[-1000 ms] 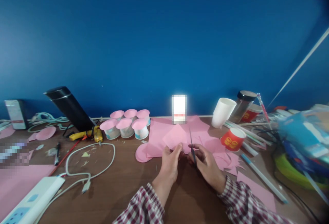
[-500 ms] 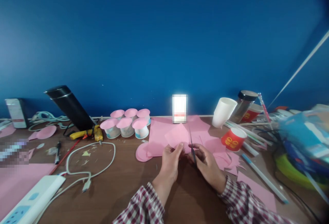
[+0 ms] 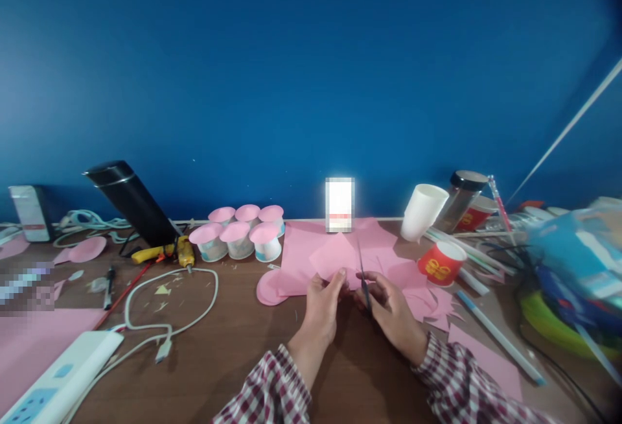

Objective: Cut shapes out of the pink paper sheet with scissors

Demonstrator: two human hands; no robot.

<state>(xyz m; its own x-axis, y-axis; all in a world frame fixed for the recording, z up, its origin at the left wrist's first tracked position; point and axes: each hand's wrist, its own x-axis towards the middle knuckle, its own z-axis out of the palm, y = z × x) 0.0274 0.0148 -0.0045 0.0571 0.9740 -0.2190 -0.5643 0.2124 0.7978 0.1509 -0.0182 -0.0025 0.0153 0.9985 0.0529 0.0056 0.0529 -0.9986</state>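
Observation:
My left hand (image 3: pixel 321 307) pinches the near edge of a small pink paper piece (image 3: pixel 335 257) held up over the brown table (image 3: pixel 233 359). My right hand (image 3: pixel 391 310) grips dark scissors (image 3: pixel 363 278), blades pointing up and away beside the paper's right edge. Larger pink sheets (image 3: pixel 301 246) lie flat behind both hands. Plaid sleeves cover both wrists.
Several pink-topped small cups (image 3: pixel 238 239) stand at the back left of the sheets, with a yellow glue gun (image 3: pixel 170 252), a black flask (image 3: pixel 131 203) and a white cable (image 3: pixel 170 307). A white cup (image 3: pixel 422 211), red cup (image 3: pixel 440 263), pens (image 3: pixel 498 336) and pink scraps (image 3: pixel 486 359) lie right. A power strip (image 3: pixel 58 382) sits near left.
The pink piece in my left hand has turned slightly; both hands stay in nearly the same place.

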